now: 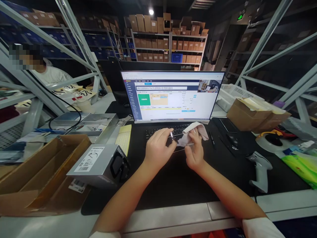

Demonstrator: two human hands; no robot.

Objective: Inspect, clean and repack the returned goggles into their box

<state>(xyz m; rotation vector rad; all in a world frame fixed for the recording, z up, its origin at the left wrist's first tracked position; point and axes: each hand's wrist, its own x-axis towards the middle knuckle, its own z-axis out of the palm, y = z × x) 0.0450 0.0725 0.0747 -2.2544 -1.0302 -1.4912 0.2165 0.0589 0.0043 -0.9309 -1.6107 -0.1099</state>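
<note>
White and crumpled, one cloth is grasped in the right hand, in front of the monitor. Beside it, I see the left hand pinching one small, dark, shiny piece, too small for me to identify. I judge the handling under way: both things are up in the two hands, neither laid on the worktop yet; how much is left, I cannot tell.

Counting around the one monitor: in front, one keyboard and one pen; to its right, one mouse, one scanner and two brown boxes; to its left, one grey box, one open carton and one co-worker.
</note>
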